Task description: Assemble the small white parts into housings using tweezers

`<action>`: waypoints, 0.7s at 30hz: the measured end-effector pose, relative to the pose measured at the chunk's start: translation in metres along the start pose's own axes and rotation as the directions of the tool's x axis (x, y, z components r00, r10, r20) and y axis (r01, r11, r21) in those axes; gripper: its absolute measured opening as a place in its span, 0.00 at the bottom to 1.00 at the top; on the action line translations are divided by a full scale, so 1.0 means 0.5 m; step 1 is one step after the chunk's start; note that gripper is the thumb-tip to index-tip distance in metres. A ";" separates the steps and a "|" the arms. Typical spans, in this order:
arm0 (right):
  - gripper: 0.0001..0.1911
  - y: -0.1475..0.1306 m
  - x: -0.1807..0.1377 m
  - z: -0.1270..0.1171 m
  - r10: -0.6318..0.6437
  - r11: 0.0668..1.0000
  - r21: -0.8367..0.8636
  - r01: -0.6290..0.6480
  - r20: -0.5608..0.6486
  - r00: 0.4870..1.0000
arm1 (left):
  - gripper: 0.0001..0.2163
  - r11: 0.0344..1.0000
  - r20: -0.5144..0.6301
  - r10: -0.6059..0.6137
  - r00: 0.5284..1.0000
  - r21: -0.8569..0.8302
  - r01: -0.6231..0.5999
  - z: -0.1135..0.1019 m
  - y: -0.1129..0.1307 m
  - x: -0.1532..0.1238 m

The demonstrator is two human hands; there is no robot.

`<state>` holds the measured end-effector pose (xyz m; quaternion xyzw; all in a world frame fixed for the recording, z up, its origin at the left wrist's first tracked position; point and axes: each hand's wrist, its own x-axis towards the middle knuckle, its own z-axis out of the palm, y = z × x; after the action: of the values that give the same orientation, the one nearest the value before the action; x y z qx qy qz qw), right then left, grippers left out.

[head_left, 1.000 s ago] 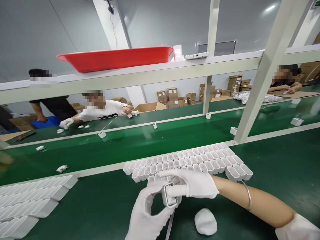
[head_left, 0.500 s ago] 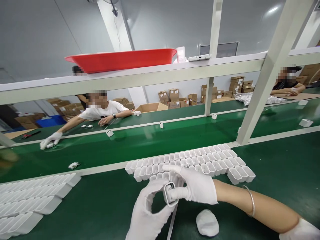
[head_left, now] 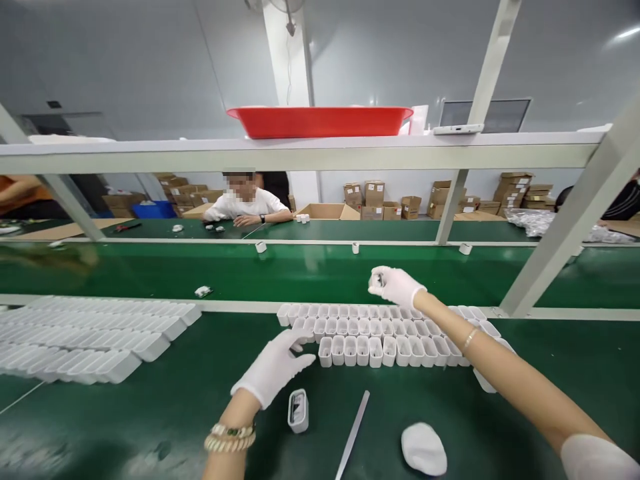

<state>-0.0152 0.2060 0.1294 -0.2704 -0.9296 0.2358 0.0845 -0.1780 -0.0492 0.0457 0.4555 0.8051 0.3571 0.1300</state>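
My left hand (head_left: 274,368), in a white glove, is open just left of the front row of white plastic cases (head_left: 363,351), thumb and fingers apart. Below it, on the green table, stands a single white case (head_left: 299,419) with something dark and silvery inside. My right hand (head_left: 399,285), also gloved, reaches over the green conveyor belt. Its fingers are curled around a small white part (head_left: 380,280) with a dark spot, mostly hidden by the glove. A thin white strip (head_left: 353,437) and a rounded white pad (head_left: 424,449) lie near me.
More rows of white cases (head_left: 135,347) stand to the left. Small white pieces (head_left: 261,247) and a loose part (head_left: 203,291) sit on the belt (head_left: 305,273). Across it sits a co-worker (head_left: 255,203). A shelf beam (head_left: 320,160) bearing a red tray (head_left: 325,123) spans above; a slanted post stands right.
My hands have parted. The white case they held now stands on the table; my right hand has moved out over the belt. The view has levelled, and the co-worker's arm has drawn back.
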 end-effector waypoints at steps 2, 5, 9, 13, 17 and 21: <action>0.13 0.034 0.043 -0.004 0.131 0.987 -0.092 -0.129 0.020 0.991 | 0.16 1.000 0.096 -0.002 0.995 0.018 0.000 0.014 -0.006 0.006; 0.14 0.068 0.070 0.002 0.284 0.942 -0.208 -0.265 0.067 0.957 | 0.16 0.999 0.132 -0.015 0.991 0.031 0.011 0.038 0.000 0.011; 0.16 0.058 0.066 -0.003 0.319 0.909 -0.307 -0.281 0.078 0.945 | 0.10 0.998 0.149 0.009 0.989 0.063 -0.018 0.051 0.005 0.017; 0.21 -0.035 0.025 0.001 0.129 0.929 -0.357 -0.101 0.055 0.990 | 0.06 0.995 0.148 0.033 0.988 0.087 -0.046 0.053 0.000 0.020; 0.24 -0.169 -0.081 0.092 -0.137 0.916 -0.339 0.213 0.235 0.962 | 0.06 0.995 0.150 0.036 0.988 0.086 -0.049 0.057 -0.006 0.020; 0.32 -0.263 -0.163 0.224 -0.190 0.875 -0.330 0.354 0.438 0.879 | 0.05 0.995 0.162 0.039 0.986 0.082 -0.053 0.058 -0.010 0.020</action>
<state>-0.0397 0.0202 0.0929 -0.0928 -0.9846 0.0752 -0.1275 -0.1712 -0.0295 0.0229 0.5065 0.7959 0.2871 0.1661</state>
